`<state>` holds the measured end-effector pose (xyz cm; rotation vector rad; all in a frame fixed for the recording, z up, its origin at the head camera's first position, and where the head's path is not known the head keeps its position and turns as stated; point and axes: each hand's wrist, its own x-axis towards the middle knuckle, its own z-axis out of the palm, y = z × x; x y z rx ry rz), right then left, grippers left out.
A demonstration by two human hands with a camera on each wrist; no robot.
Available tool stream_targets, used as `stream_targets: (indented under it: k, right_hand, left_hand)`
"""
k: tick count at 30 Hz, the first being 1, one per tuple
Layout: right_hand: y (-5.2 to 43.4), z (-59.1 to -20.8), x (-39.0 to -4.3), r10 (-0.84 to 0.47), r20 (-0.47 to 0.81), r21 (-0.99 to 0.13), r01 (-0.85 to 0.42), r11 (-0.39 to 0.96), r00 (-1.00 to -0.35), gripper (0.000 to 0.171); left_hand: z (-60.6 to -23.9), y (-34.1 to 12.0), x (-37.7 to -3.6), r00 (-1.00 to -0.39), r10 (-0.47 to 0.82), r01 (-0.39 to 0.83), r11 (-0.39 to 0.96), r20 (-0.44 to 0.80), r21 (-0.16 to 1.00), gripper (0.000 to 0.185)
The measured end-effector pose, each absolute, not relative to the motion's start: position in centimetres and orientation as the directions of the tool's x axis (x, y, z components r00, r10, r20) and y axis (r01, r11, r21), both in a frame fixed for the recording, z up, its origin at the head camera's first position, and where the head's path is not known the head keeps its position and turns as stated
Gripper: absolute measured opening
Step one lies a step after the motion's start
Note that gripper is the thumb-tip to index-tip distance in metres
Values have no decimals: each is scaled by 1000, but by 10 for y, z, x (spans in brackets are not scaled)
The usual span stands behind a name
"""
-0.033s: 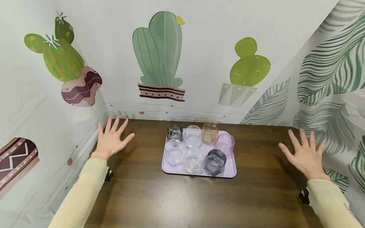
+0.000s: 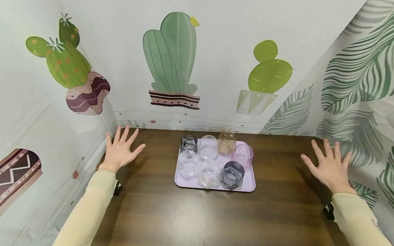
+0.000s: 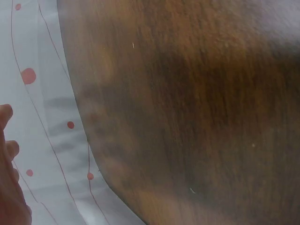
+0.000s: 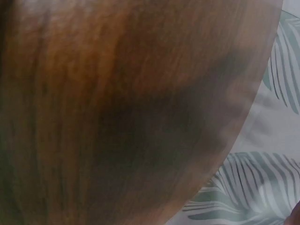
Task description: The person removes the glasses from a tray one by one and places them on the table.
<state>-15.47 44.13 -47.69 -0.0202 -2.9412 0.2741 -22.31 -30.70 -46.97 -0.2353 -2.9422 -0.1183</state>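
In the head view my left hand [image 2: 119, 152] is spread with straight fingers over the table's far left corner, palm down and holding nothing. On the opposite side my right hand [image 2: 330, 168] has its fingers spread the same way, also holding nothing. Between the hands, well apart from both, a pale lilac tray [image 2: 248, 185] bears several drinking glasses. They include a small dark grey glass [image 2: 188, 143], an amber glass [image 2: 227, 143], a pink glass [image 2: 244, 155], a smoky grey glass [image 2: 232, 176] and several clear ones, among them an iridescent glass [image 2: 209, 175].
The brown wooden table [image 2: 191, 218] meets a white cactus-print sheet [image 2: 218, 68] at the back and left. A leaf-print sheet [image 2: 351, 119] hangs on the right. Fingertips [image 3: 11, 149] show at the left wrist view's edge, and shadows fall across the wood in both wrist views.
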Motion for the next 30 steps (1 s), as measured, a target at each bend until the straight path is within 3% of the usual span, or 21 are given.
stream_targets:
  k: [30]
  right_hand:
    - [413, -477, -136, 13, 238, -227, -42, 973, -971, 81]
  left_hand:
    - [-465, -293, -196, -969, 172, 182, 982, 177, 47, 79]
